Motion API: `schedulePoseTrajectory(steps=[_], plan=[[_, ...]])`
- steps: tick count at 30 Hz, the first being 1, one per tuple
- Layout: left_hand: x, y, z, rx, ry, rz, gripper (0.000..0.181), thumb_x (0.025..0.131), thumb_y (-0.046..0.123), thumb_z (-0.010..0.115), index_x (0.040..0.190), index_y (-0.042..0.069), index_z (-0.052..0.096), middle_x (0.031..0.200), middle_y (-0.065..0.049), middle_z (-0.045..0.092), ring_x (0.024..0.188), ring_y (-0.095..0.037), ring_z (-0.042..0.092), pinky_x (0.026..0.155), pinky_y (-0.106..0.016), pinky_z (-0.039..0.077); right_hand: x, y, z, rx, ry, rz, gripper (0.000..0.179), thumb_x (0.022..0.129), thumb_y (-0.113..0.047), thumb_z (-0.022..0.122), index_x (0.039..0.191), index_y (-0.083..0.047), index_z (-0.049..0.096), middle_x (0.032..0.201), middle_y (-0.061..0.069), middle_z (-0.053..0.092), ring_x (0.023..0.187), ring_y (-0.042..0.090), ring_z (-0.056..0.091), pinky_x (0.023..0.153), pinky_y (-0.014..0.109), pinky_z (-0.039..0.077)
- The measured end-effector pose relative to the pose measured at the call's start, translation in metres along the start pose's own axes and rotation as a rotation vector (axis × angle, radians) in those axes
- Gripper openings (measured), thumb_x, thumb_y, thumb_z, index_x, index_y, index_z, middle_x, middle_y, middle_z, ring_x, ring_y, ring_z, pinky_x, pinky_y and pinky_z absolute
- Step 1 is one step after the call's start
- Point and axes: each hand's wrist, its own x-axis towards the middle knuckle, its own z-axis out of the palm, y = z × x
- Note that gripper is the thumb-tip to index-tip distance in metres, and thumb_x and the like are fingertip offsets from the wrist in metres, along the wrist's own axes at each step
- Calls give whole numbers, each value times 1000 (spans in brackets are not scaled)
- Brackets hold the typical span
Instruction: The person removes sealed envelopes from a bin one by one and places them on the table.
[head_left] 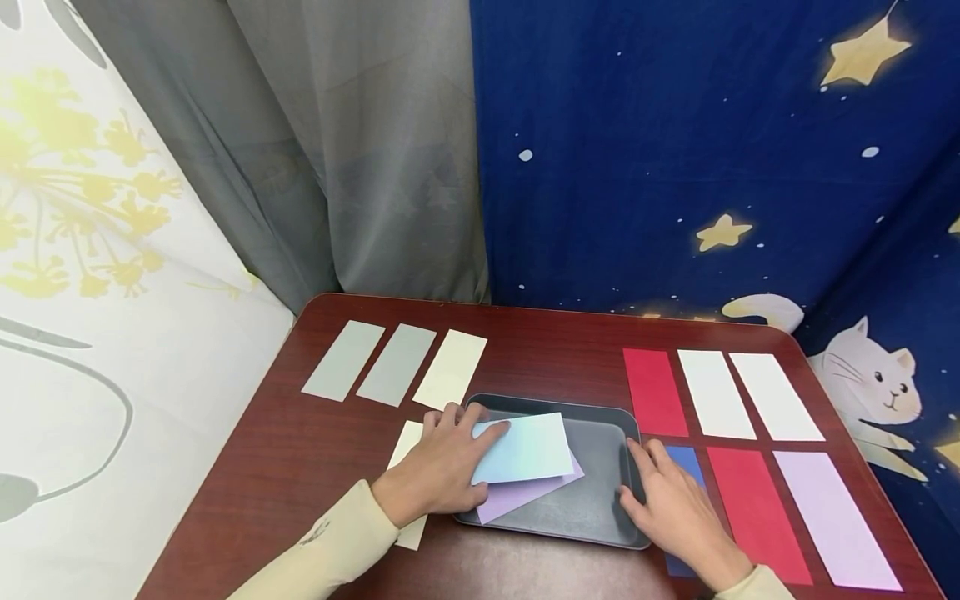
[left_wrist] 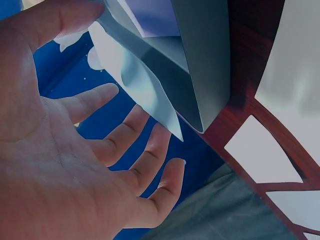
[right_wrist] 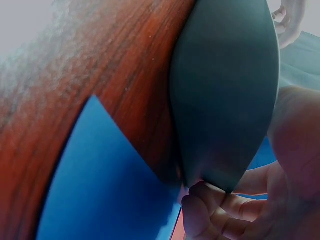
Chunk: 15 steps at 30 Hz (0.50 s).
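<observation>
A light blue card is held by its left end in my left hand. In the left wrist view, the thumb is at one edge of that card and the fingertips are at the other. Under it, a lilac card lies tilted in a dark grey tray. My right hand grips the tray's right rim. In the right wrist view, its fingers curl around the end of the tray wall.
Two grey-green cards and a cream card lie at the back left. Another cream card is partly under my left forearm. At right lie red cards, white cards, a lilac card and a blue card.
</observation>
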Motion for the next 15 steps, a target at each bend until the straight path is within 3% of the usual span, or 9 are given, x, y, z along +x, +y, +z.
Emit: schedulePoseTrajectory(steps=[15], plan=[[-18,-9,-3,-28,17,-65,75,83,34,86,153,15,63,142,-15,57,117,-39,55,88,-55,42,1,1,2,5,-17,1,67,86,-16,86,143,10,65,109,10,58,64,11,40,50,29,37]])
